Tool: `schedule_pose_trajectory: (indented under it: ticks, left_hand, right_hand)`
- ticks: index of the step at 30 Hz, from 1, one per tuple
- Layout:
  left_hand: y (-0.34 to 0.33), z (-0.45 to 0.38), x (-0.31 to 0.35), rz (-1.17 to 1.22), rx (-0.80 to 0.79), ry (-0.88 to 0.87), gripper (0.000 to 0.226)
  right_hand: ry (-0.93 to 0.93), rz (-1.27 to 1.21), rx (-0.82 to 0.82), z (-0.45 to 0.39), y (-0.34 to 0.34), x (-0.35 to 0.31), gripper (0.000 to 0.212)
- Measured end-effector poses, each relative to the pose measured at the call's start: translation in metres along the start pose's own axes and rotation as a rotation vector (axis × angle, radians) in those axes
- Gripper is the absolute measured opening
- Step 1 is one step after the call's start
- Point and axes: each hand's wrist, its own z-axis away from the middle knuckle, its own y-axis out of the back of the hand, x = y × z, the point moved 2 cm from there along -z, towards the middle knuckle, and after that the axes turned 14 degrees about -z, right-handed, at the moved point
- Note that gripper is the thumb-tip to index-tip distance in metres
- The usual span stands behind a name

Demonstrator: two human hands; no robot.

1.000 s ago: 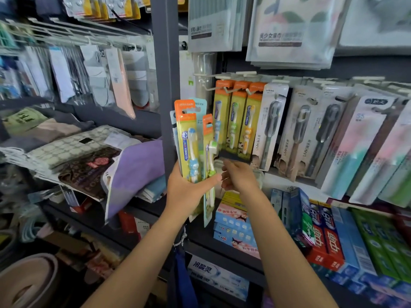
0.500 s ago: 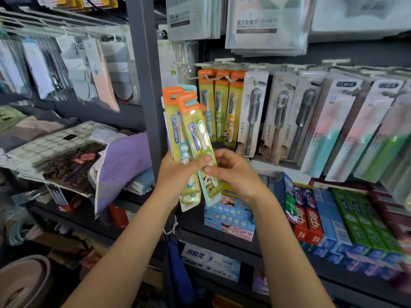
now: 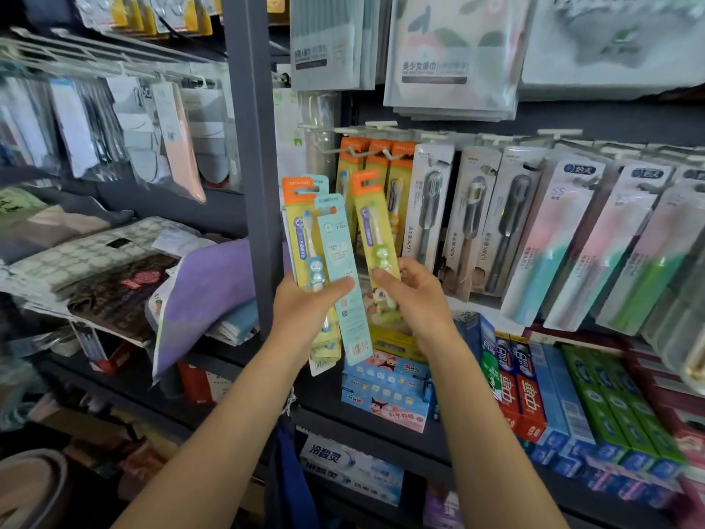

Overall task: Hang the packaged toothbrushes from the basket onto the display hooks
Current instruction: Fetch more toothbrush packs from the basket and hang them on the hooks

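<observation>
My left hand [image 3: 305,311] grips a small bundle of children's toothbrush packs: an orange-topped yellow pack with a blue brush [image 3: 303,238] and a pale teal pack [image 3: 339,261] turned back side out. My right hand [image 3: 414,299] pinches a separate orange-topped yellow pack with a green brush [image 3: 375,231], held upright just right of the bundle. Behind it, matching orange-topped packs [image 3: 375,162] hang on white display hooks [image 3: 356,150]. The basket is out of sight.
A grey shelf upright [image 3: 253,158] stands directly left of the hooks. Grey and pastel toothbrush packs [image 3: 507,223] hang in rows to the right. Toothpaste boxes [image 3: 534,395] fill the shelf below. Folded cloths [image 3: 114,269] pile on the left shelf.
My right hand has pulled the green-brush pack out of the bundle and moved it up and to the right, toward the hanging orange packs. The left hand still holds the rest.
</observation>
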Motion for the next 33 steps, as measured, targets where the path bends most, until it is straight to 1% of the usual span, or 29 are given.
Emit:
schedule_pose_trajectory:
  ticks: [2, 5, 8, 12, 16, 19, 22, 24, 26, 30, 33]
  left_hand:
    - [-0.003, -0.003, -0.004, -0.003, 0.043, 0.025, 0.032]
    - [-0.007, -0.007, -0.006, 0.013, 0.077, 0.033, 0.032]
    - [-0.008, -0.012, -0.004, 0.033, 0.074, 0.033, 0.032]
    - [-0.008, -0.02, -0.002, 0.03, 0.063, 0.033, 0.035]
    - [-0.009, -0.026, -0.003, 0.022, 0.058, 0.027, 0.037]
    - [-0.008, -0.029, -0.007, 0.019, 0.067, 0.037, 0.038]
    - [-0.007, -0.032, -0.011, 0.015, 0.071, 0.052, 0.038]
    - [-0.007, -0.032, -0.014, 0.004, 0.062, 0.058, 0.038]
    - [-0.008, -0.032, -0.015, 0.004, 0.057, 0.063, 0.037]
    - [-0.008, -0.03, -0.016, -0.004, 0.043, 0.053, 0.035]
    - [-0.008, -0.029, -0.016, -0.014, 0.017, 0.048, 0.034]
  right_hand:
    - [0.003, 0.025, -0.009, -0.006, -0.001, -0.003, 0.013]
    - [0.05, 0.089, -0.011, -0.02, -0.006, -0.01, 0.01]
    - [0.105, 0.084, 0.032, -0.038, -0.013, -0.019, 0.007]
    - [0.132, 0.055, 0.09, -0.056, -0.016, -0.021, 0.003]
    - [0.141, 0.053, 0.13, -0.057, -0.02, -0.007, 0.02]
    - [0.136, 0.125, 0.115, -0.054, -0.019, 0.003, 0.02]
    - [0.058, 0.214, 0.051, -0.049, -0.016, 0.018, 0.022]
    - [0.007, 0.258, 0.042, -0.048, -0.014, 0.03, 0.027]
    - [-0.016, 0.285, 0.076, -0.05, -0.016, 0.037, 0.033]
    - [-0.024, 0.306, 0.141, -0.054, -0.022, 0.032, 0.039]
    - [-0.106, 0.307, 0.137, -0.056, -0.022, 0.034, 0.052]
